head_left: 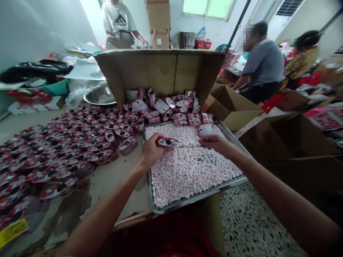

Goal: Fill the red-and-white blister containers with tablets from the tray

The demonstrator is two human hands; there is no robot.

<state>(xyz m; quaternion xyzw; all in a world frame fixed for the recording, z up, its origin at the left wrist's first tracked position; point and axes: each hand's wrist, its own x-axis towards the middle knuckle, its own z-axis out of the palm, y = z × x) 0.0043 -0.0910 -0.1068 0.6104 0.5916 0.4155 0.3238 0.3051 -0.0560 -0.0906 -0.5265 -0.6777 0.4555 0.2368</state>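
Note:
A metal tray [153, 200] full of small pale pink pieces [184, 178] lies before me. Over its back left part, my left hand [153, 150] grips a small printed pouch [167, 142], its end pointing right. My right hand [214, 142] hovers above the tray's right half, fingers pinched together; whatever they hold is too small to make out. Several filled-looking pouches [180, 119] are heaped at the tray's back edge, spilling from a tipped cardboard box [150, 71]. On the left, many pouches [102, 144] stand crowded in rows with dark openings upward.
A steel bowl [99, 95] sits behind the rows of pouches. Open cardboard boxes [238, 107] stand to the right of the tray. A yellow label [13, 232] is at the lower left. One person [120, 21] stands behind the box; two more people are at the right.

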